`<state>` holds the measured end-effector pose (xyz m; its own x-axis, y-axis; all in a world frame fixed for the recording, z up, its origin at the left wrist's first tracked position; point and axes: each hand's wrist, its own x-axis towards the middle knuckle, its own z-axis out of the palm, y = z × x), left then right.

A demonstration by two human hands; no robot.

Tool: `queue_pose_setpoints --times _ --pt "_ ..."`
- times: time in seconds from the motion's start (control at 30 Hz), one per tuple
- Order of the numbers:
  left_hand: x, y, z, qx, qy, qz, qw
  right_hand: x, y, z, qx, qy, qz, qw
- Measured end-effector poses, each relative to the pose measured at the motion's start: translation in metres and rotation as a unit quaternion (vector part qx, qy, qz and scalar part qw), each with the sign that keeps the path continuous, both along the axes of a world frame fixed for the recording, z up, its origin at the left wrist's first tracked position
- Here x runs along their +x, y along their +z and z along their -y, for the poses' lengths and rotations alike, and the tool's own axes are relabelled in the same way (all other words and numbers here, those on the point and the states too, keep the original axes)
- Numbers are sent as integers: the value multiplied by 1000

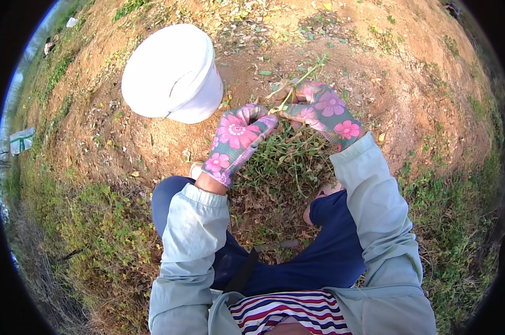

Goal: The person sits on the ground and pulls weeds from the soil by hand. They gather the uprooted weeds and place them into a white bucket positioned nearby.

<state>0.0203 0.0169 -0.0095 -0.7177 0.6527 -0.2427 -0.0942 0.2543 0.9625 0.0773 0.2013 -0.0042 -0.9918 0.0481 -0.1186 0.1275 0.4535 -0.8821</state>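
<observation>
Both my hands wear grey gloves with pink flowers. My right hand (319,104) grips a thin green plant (304,78), its leafy tip pointing up and away and its paler stems crossing in front of the fingers. The curled fingers of my left hand (242,132) meet close to the plant's lower end; whether they pinch part of it is hidden. Below the hands, between my feet, lies a heap of pulled green plants (290,161). A white plastic bucket (206,94) stands on the soil beyond my left hand; glare hides what is in it.
Bare sandy soil (399,96) with dry leaves (252,25) stretches ahead. Low weeds grow at left (110,230) and right (441,209). A white sack with a green band (22,141) lies far left. My bent knees in navy trousers (340,247) flank the heap.
</observation>
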Motion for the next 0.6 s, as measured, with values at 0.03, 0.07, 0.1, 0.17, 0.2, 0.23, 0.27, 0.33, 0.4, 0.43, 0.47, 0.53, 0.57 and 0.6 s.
queue_pose_setpoints --times 0.03,0.07,0.1,0.17,0.2,0.23,0.27,0.33,0.4,0.43,0.47,0.53,0.57,0.6 --pt "0 0 0 -1 1 7 1000 0 1 0 13 6 3 1000" --pt "1 -2 0 5 16 -8 1000 1 -1 1 -48 3 -17 999" --pt "1 -4 0 12 30 -24 999 1 -4 3 -108 1 -38 993" --pt "2 -3 0 14 42 -45 998 3 -1 6 -103 12 -48 993" --pt "2 0 1 10 41 -51 998 4 10 9 -38 26 -39 998" --pt "2 2 1 6 39 -58 998 4 15 10 27 40 -29 998" --pt "1 2 2 17 40 -41 998 5 3 4 -88 20 3 996" --pt "1 3 3 38 40 -8 998 4 -9 -3 31 18 -47 998" --pt "-1 0 6 102 30 12 994 4 -12 -3 66 0 -50 997" --pt "-2 -2 8 133 25 22 991 4 -8 1 41 -17 -28 999" --pt "-2 -3 10 145 27 33 988 3 -6 3 16 -33 -7 999" --pt "-1 -5 9 174 27 55 983 4 -14 -1 157 -61 -95 981" --pt "-2 -3 9 176 37 57 982 4 -16 -3 227 -74 -138 961" --pt "-3 -1 11 178 48 58 981 4 -14 -3 186 -87 -104 973"
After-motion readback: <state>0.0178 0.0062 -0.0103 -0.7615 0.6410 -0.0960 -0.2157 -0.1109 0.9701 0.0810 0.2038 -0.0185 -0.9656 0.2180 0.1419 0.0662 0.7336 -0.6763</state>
